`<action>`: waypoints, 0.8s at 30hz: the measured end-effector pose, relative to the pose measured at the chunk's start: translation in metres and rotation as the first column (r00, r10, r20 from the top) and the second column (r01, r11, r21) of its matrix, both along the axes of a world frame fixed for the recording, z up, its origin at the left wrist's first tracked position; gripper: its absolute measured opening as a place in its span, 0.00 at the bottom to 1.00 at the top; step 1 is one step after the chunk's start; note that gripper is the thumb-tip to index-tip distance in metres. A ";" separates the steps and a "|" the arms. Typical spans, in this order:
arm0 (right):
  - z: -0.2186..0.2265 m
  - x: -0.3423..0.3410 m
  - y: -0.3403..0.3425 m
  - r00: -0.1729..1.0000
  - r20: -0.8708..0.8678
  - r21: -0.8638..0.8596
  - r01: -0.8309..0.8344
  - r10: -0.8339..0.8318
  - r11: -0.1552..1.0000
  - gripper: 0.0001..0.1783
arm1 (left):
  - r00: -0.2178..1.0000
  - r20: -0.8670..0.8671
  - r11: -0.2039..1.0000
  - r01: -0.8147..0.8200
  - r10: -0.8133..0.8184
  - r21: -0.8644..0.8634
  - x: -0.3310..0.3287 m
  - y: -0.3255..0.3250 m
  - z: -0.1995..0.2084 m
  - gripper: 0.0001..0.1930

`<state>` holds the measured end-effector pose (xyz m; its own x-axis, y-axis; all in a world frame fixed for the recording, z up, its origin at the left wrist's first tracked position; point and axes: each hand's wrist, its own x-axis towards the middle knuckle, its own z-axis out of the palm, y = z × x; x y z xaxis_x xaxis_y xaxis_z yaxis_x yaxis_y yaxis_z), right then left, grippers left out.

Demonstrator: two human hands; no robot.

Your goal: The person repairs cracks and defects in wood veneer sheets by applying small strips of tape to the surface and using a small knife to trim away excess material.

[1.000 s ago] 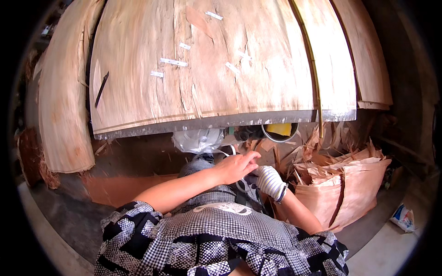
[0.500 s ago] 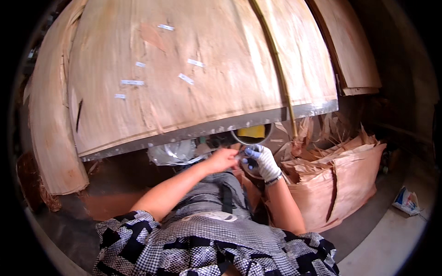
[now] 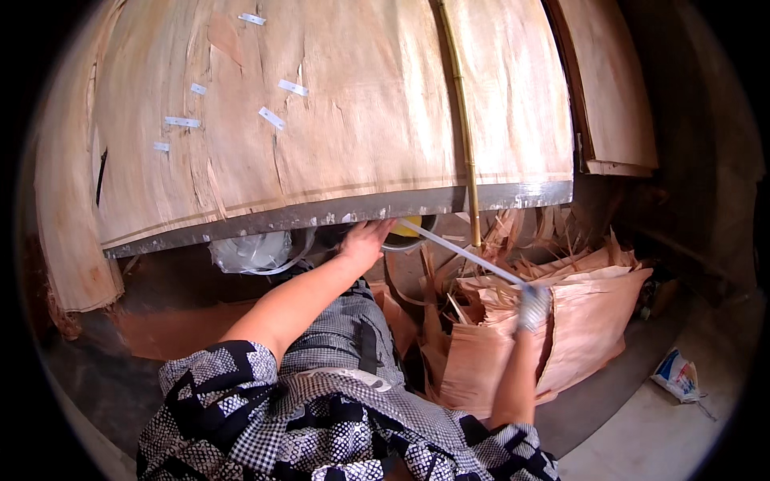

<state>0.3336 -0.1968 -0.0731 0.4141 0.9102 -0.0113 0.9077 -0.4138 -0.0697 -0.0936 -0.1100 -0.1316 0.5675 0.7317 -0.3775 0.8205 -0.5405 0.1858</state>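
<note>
Gloved right hand (image 3: 533,308), now lower right, grips white tape (image 3: 467,252), usable length newly drawn; left hand (image 3: 366,242) mid-frame, finger hold unclear.

readable text — none | white packet (image 3: 678,377): red-and-blue print — too small to read

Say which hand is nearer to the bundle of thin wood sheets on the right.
Right. The gloved right hand overlaps the bundle of thin wood sheets in view, though contact can't be told; the left hand is farther off to its left, by the table edge.
</note>
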 end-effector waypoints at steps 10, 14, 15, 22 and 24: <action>0.112 0.090 -0.073 0.981 -0.024 -0.271 0.181 -0.195 0.945 0.06 | 0.974 0.087 0.950 -0.181 0.209 -0.254 0.035 0.007 0.051 0.34; 0.062 -0.136 0.024 0.763 -0.471 -0.237 -0.592 0.442 0.770 0.06 | 0.851 0.447 0.799 0.056 0.275 -0.598 0.037 -0.010 0.095 0.34; 0.079 -0.192 0.048 0.695 -0.498 -0.163 -0.662 0.518 0.732 0.08 | 0.711 0.594 0.810 0.059 0.376 -0.584 0.030 -0.020 0.098 0.32; 0.124 -0.298 0.103 -0.140 -0.965 -0.210 -0.095 -0.222 0.973 0.14 | 0.150 0.541 0.560 -0.287 0.827 -0.777 -0.029 -0.004 0.155 0.07; 0.122 -0.316 0.099 -0.270 -0.891 -0.316 -0.207 -0.364 0.926 0.22 | 0.065 0.665 0.637 -0.372 0.744 -0.676 -0.034 -0.005 0.157 0.05</action>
<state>0.0178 -0.0980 0.0485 -0.3111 0.6908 -0.6527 -0.2252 -0.7208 -0.6555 -0.1277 -0.1148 0.0252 0.1142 0.9648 -0.2369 0.0822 0.2285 0.9701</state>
